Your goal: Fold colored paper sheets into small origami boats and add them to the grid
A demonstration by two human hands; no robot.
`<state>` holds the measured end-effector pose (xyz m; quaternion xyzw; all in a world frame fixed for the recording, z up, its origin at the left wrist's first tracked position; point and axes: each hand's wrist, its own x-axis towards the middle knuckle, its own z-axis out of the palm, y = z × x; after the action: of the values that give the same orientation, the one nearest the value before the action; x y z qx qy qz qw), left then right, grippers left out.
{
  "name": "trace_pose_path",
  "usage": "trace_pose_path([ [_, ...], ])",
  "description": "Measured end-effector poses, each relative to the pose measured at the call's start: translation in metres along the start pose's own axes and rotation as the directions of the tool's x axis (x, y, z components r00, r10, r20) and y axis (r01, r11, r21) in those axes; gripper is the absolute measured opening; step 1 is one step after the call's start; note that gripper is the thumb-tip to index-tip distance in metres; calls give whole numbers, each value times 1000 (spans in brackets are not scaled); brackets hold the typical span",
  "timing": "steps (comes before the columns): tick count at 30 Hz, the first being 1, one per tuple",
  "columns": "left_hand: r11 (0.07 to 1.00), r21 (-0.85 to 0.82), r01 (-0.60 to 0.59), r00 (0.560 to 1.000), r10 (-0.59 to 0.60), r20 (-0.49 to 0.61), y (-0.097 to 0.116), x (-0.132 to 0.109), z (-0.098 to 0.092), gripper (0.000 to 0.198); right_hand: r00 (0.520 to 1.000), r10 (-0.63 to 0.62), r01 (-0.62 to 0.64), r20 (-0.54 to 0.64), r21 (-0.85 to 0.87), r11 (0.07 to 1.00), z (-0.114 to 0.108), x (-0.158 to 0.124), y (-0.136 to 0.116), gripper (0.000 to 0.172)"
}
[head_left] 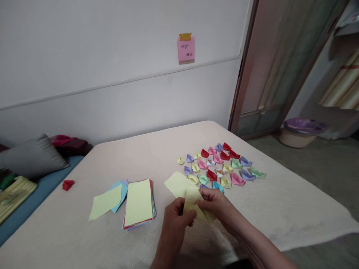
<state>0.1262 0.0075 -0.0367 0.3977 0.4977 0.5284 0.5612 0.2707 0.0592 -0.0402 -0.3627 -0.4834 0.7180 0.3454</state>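
Note:
A pale yellow sheet of paper (192,200), partly folded, is held up between both hands above the table. My left hand (176,216) pinches its left side, thumb in front. On the right side, my right hand (213,203) grips the same paper with thumb and fingers. Just behind it lies a flat pale yellow sheet (178,183), its near part hidden by the held paper. Beyond my hands several small folded paper boats (218,158) in red, pink, purple, green, yellow and blue stand in loose rows.
Left of my hands lies a stack of coloured paper (138,203), with loose yellow and blue sheets (108,201) beside it. A red folded paper piece (67,184) sits near the table's left edge. A pink note (186,49) is taped to the wall. A lined bin (300,132) stands on the floor.

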Motion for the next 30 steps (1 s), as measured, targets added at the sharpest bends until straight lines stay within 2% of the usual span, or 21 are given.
trace_pose_path([
  [5,1000,29,-11,996,14,-90,-1,-1,2,9,999,-40,41,13,-12,999,2,-1,0,14],
  [11,999,42,22,997,-18,-78,-1,-3,2,12,999,-31,29,-17,-84,996,2,4,5,9],
  [14,999,-26,30,996,-32,-83,1,-4,3,16,1000,-27,25,-10,-154,988,2,3,5,5],
  [17,991,-137,11,994,-26,-108,2,-4,4,13,998,-61,57,-10,-226,972,3,2,4,9],
  [25,982,-188,31,987,-60,-147,-4,-1,0,7,969,-244,198,-40,-466,862,11,-3,0,18],
  [30,978,-207,-12,983,-27,-184,-8,-2,-2,11,891,-448,333,-66,-576,747,19,-10,4,30],
])
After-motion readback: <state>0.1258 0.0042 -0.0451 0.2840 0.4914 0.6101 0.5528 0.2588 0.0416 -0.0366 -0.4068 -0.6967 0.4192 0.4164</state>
